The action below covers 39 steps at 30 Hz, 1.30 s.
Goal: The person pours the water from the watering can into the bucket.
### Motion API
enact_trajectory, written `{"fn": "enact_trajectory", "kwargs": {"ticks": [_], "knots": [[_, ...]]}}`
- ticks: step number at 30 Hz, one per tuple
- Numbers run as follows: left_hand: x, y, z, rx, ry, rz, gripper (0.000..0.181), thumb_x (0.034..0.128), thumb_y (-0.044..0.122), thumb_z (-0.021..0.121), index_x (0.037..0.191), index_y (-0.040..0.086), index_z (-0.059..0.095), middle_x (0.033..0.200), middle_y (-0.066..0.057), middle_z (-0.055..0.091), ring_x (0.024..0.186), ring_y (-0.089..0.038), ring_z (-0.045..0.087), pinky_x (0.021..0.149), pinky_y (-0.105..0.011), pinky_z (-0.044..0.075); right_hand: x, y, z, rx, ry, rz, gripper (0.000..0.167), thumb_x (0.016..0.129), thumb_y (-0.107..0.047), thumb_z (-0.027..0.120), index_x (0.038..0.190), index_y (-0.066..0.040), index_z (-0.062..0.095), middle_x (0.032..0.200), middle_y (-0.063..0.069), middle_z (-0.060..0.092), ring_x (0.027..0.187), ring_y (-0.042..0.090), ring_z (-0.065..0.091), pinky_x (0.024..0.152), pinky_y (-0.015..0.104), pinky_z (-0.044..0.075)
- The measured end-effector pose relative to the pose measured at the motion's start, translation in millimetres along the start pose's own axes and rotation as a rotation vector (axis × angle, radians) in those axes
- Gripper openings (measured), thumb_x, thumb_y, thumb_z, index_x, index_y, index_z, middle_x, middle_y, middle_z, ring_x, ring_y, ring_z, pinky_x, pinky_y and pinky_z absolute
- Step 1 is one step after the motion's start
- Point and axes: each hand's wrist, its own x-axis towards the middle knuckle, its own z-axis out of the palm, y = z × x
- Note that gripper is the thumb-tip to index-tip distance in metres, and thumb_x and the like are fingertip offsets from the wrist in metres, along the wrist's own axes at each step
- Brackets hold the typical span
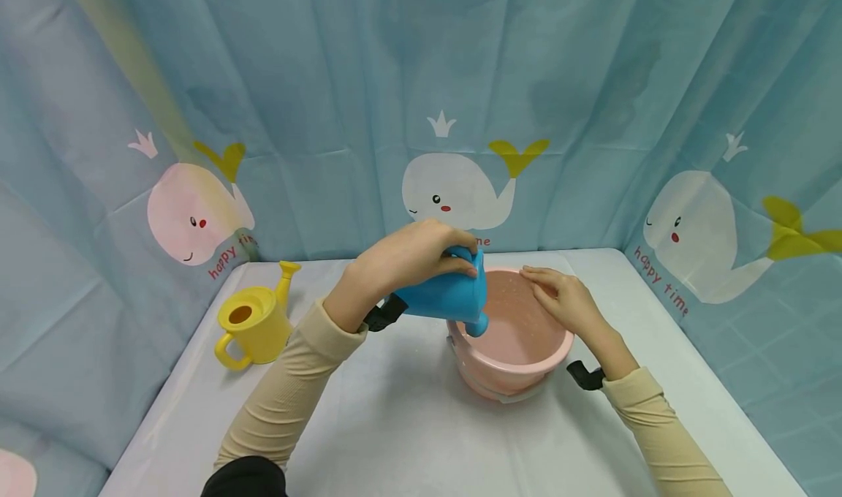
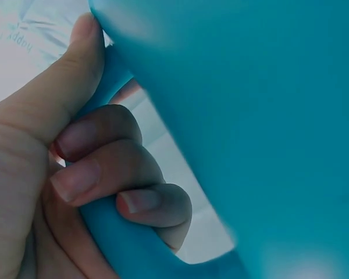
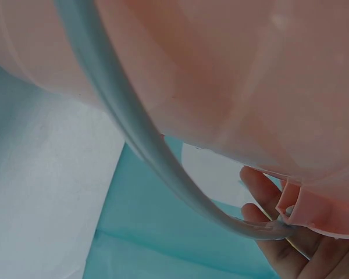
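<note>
My left hand [image 1: 421, 252] grips the handle of a blue watering can [image 1: 444, 296]. In the left wrist view the fingers [image 2: 113, 168] curl round that handle [image 2: 128, 244], with the thumb along its top. The can is tipped, its spout [image 1: 476, 327] pointing down over the near left rim of a pink bucket [image 1: 509, 369]. My right hand [image 1: 566, 301] holds the bucket's right rim, thumb on the inside. In the right wrist view its fingers [image 3: 262, 186] lie outside, by the lug where the pale bucket handle [image 3: 145, 139] joins. I cannot make out flowing water.
A yellow watering can [image 1: 259, 329] stands upright at the table's left side, its spout toward the back. The white-covered table [image 1: 395, 424] meets a blue whale-print curtain [image 1: 316, 117] behind and at both sides. The bucket stands right of the table's middle.
</note>
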Motion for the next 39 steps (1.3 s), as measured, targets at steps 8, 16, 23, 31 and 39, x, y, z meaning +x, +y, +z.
{"fn": "enact_trajectory", "kwargs": {"ticks": [8,16,23,31,39], "knots": [[-2.2,-0.4,-2.8,0.012,0.01,0.001,0.013,0.0863,0.03,0.065,0.091,0.018,0.065,0.081,0.007,0.061,0.074,-0.006,0.055,0.071,-0.021,0.046,0.2,-1.1,0.0,0.0,-0.009,0.005,0.031,0.088,-0.008,0.06,0.118,-0.011,0.065,0.124,0.007,0.06,0.115,0.032,0.054,0.092,0.05,0.044],[-3.9,-2.1,-5.3,0.022,0.029,0.008,0.013,0.086,0.03,0.065,0.087,0.017,0.063,0.078,0.007,0.059,0.072,-0.007,0.054,0.069,-0.022,0.046,0.8,-2.8,-0.4,-0.001,-0.009,0.01,0.03,0.088,-0.009,0.06,0.118,-0.011,0.065,0.124,0.007,0.061,0.115,0.032,0.055,0.093,0.049,0.044],[-6.7,-3.9,-8.6,0.019,0.038,0.001,0.014,0.0865,0.029,0.065,0.083,0.016,0.059,0.071,0.004,0.052,0.068,-0.009,0.051,0.066,-0.023,0.043,1.1,-2.2,0.3,-0.002,-0.005,0.004,0.03,0.088,-0.008,0.06,0.118,-0.011,0.065,0.124,0.007,0.061,0.115,0.032,0.054,0.093,0.05,0.043],[-12.8,-5.0,-14.4,0.019,0.052,-0.012,0.018,0.0863,0.029,0.064,0.099,0.016,0.066,0.088,0.007,0.064,0.077,-0.007,0.057,0.074,-0.023,0.047,0.6,-1.7,-0.3,-0.004,-0.003,-0.003,0.03,0.087,-0.007,0.061,0.117,-0.01,0.065,0.123,0.008,0.061,0.114,0.033,0.055,0.093,0.05,0.043],[-18.3,-5.9,-18.7,-0.004,0.079,-0.025,0.021,0.0851,0.028,0.065,0.102,0.016,0.067,0.093,0.006,0.065,0.081,-0.007,0.058,0.076,-0.023,0.049,0.9,-1.5,-0.7,-0.003,-0.002,0.006,0.03,0.087,-0.007,0.061,0.117,-0.011,0.065,0.122,0.008,0.061,0.114,0.033,0.055,0.093,0.05,0.043]]}}
